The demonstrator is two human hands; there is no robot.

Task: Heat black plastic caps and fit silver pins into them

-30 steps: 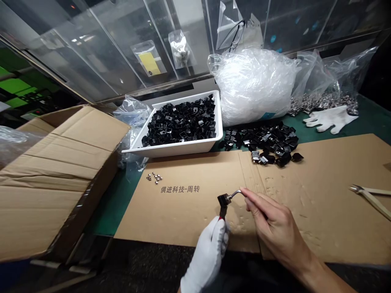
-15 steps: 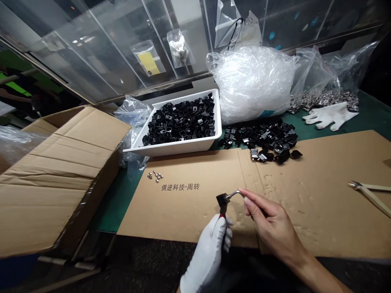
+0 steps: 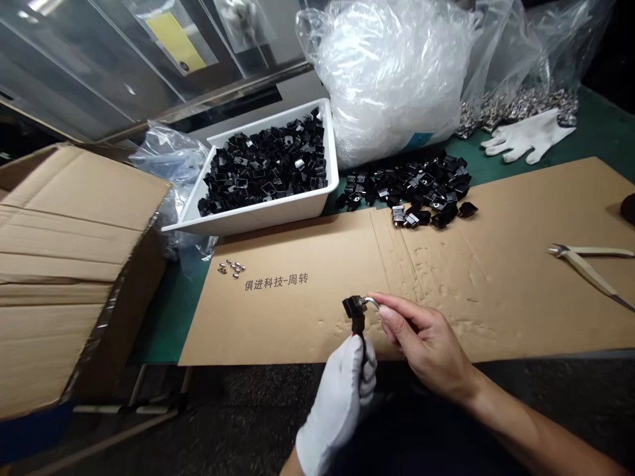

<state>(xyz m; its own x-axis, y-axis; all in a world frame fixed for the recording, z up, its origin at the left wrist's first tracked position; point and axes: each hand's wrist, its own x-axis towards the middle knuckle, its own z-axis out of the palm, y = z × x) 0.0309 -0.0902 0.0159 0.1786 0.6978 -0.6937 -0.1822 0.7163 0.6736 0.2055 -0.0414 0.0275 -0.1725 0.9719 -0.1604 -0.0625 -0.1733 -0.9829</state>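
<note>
My left hand (image 3: 340,380), in a white glove, is closed around a dark hand tool (image 3: 357,324) with a bit of red at its grip; its exact kind is hidden by the fingers. At the tool's top end sits a small black part (image 3: 351,305) with a metal fitting on its right side. Between thumb and fingers of my bare right hand (image 3: 421,337) is a bent hex key (image 3: 371,302). The key's short end meets the metal fitting. Both hands are above the front of the cardboard sheet (image 3: 278,324).
A white tray (image 3: 258,221) full of black parts stands behind, beside a heap of black parts (image 3: 421,185). Small metal pieces (image 3: 231,267) lie at left, cutting pliers (image 3: 580,258) at right. Farther back are a plastic bag (image 3: 397,79) and a white glove (image 3: 528,137). An open carton (image 3: 84,218) stands left.
The view has tilted down, so the bench things sit higher and farther left in the picture. The hex key has turned a little at the fitting; both hands keep their hold.
</note>
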